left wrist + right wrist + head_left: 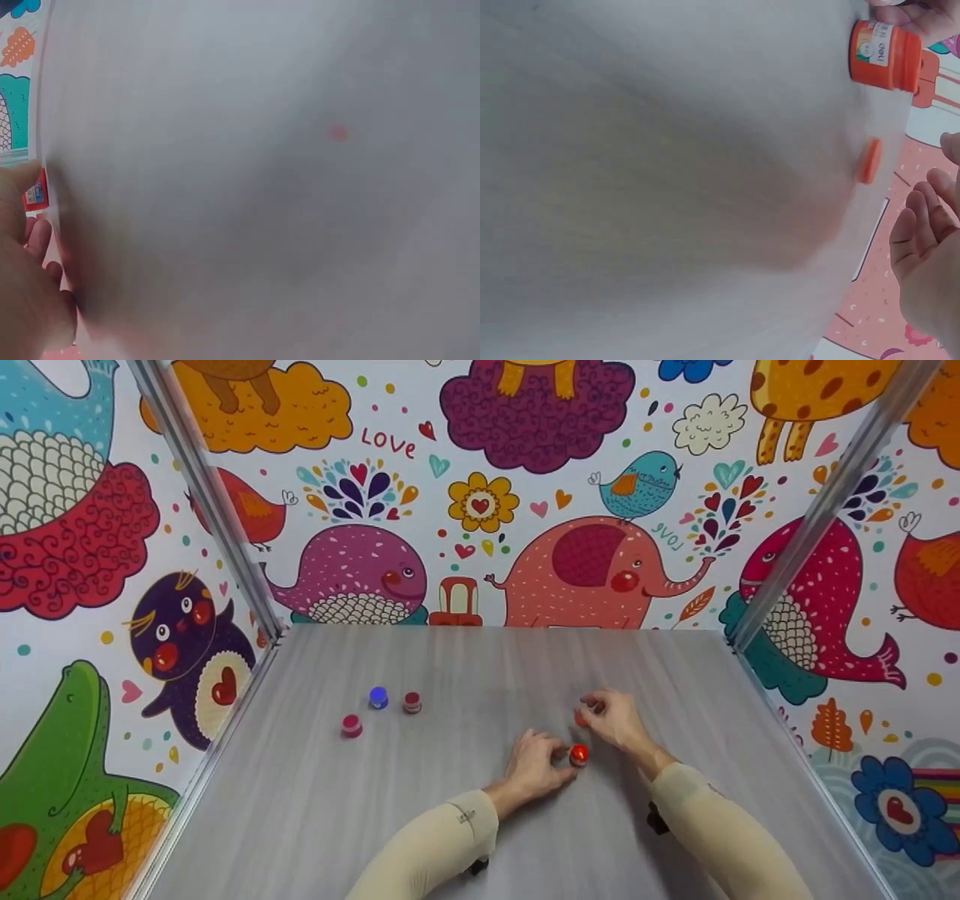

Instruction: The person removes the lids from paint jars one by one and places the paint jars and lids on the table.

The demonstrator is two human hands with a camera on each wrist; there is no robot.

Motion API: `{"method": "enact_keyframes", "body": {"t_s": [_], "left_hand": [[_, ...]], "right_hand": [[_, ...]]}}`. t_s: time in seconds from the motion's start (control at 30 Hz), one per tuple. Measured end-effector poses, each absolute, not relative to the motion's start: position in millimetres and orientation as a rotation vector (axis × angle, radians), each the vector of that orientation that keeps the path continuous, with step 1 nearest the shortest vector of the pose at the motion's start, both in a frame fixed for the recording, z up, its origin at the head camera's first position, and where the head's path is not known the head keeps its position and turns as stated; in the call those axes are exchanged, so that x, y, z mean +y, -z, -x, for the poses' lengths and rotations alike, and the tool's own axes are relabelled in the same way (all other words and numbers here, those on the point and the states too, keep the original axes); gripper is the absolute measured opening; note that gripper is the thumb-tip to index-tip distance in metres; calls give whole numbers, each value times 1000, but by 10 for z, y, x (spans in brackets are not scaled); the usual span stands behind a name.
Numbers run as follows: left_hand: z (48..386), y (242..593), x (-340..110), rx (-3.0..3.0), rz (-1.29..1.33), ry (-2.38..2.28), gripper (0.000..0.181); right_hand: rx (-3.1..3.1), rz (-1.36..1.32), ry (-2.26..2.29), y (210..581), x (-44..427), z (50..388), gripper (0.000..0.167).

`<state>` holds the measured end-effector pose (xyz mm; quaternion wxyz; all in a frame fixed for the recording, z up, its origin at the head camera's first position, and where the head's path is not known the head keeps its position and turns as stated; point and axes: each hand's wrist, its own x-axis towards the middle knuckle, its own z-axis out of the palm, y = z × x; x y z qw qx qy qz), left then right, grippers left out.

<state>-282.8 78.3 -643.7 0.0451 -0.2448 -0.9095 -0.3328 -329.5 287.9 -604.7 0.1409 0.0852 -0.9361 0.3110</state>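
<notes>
A small orange-red jar (pixel 578 755) with a label stands on the table, the thumb and a finger of my left hand (pixel 534 765) at its sides. The left wrist view has the jar (pixel 36 192) at the left edge, by the thumb of the left hand (pixel 30 277). An orange disc like a lid (pixel 870 161) lies apart from the jar (pixel 879 56) in the right wrist view. Beside that disc, my right hand (pixel 616 721) hovers with relaxed, bent fingers; a gap shows between the disc and the right hand (pixel 930 262).
On the left part of the table (pixel 300 795) stand a blue jar (pixel 378 697), a dark red jar (pixel 412 703) and a pink-red jar (pixel 352 726). Walls with cartoon animals (pixel 480 502) and metal posts (pixel 795 540) border the table.
</notes>
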Motion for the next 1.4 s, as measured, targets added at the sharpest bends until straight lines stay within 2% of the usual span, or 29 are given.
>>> {"method": "enact_keyframes", "body": {"t_s": [0.4, 1.03, 1.4], "left_hand": [[2826, 6319, 631, -2743, 711, 1225, 39], [2993, 6182, 260, -2619, 632, 1339, 33], [3063, 6145, 8, -2576, 551, 1324, 29]], "right_hand": [[-2732, -327, -961, 5923, 2697, 3299, 22], [-2756, -458, -1014, 5789, 2456, 3265, 23], [-2705, -521, -1000, 5774, 2302, 3268, 15]]}}
